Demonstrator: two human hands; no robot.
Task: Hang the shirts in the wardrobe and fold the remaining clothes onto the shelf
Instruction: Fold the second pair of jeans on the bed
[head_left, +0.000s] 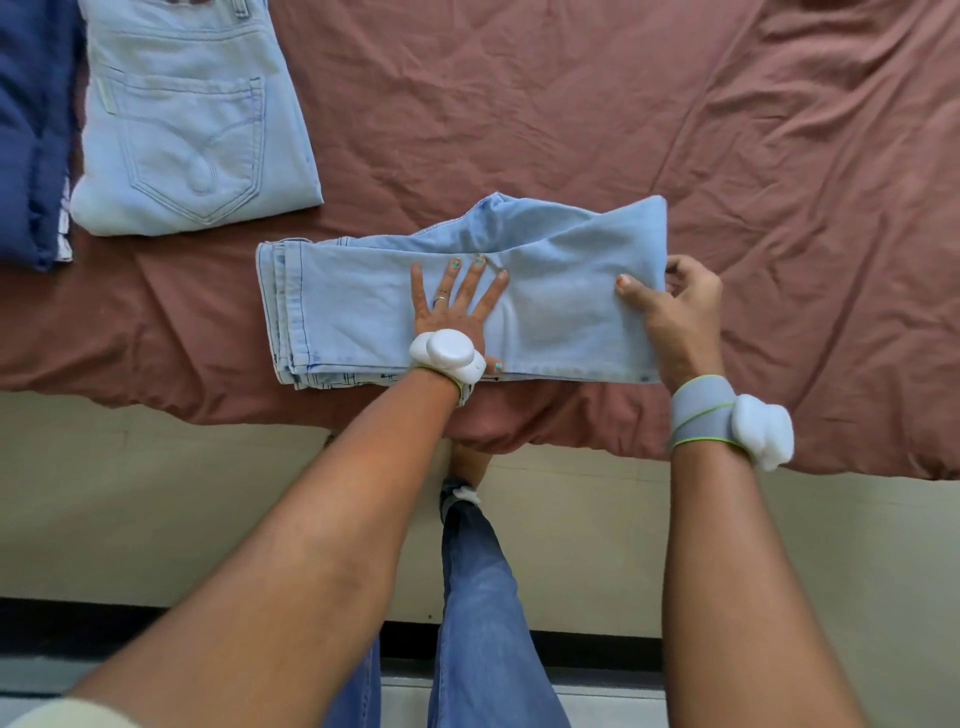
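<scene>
A pair of light blue jeans (561, 312), folded lengthwise, lies across the near part of the bed. My left hand (457, 306) presses flat on its middle with fingers spread. My right hand (680, 306) pinches the jeans' right end, thumb on top and fingers curled under the edge, which is lifted a little. A second pair of light blue jeans (192, 119) lies folded at the far left, back pocket up.
The bed is covered by a wrinkled reddish-brown sheet (675, 114). A dark blue garment (31, 130) lies at the left edge beside the folded jeans. The bed's pale front side (156, 493) and my leg in blue jeans (478, 597) are below.
</scene>
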